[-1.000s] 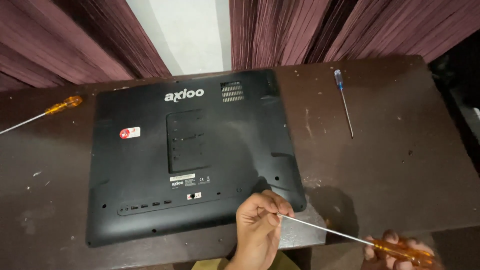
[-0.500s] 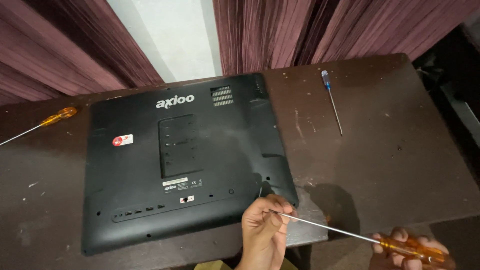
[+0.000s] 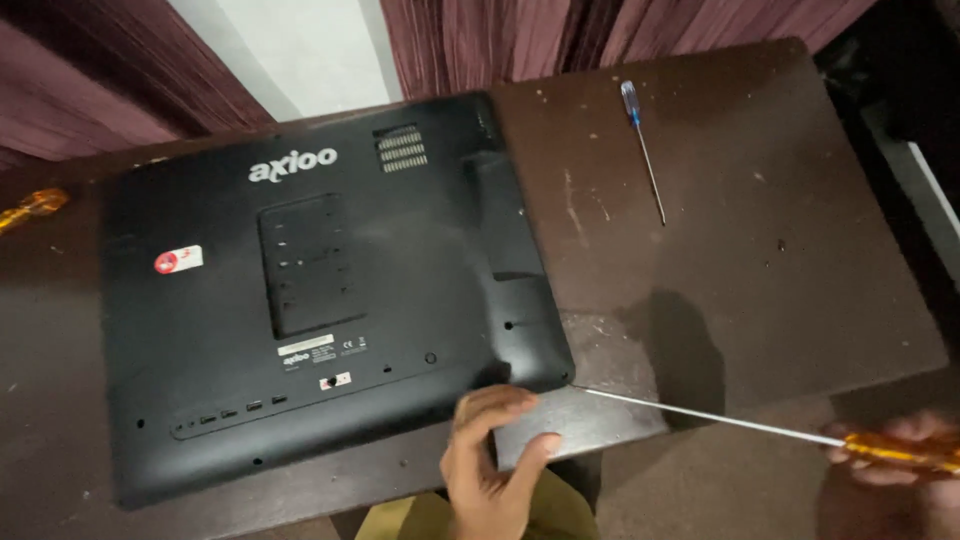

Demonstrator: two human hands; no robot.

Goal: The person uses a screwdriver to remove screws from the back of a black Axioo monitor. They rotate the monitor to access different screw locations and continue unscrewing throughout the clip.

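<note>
Orange-handled screwdriver (image 3: pixel 30 208): far left table edge, lying loose. Black monitor back (image 3: pixel 320 290): face-down, centre-left on dark table (image 3: pixel 760 260). L hand (image 3: pixel 490 460): fingers loosely spread at monitor's near edge. Long screwdriver (image 3: pixel 720 420): tip at monitor's near-right corner, R hand (image 3: pixel 890 455) gripping handle. Blue-handled screwdriver (image 3: pixel 643 150): far right, apart.

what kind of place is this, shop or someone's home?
Likely a home or small informal repair spot, not a fitted workshop. A scuffed dark wooden table serves as the bench, maroon curtains hang behind it, and only loose hand tools lie beside the face-down black monitor, such as a blue-handled screwdriver.
</note>
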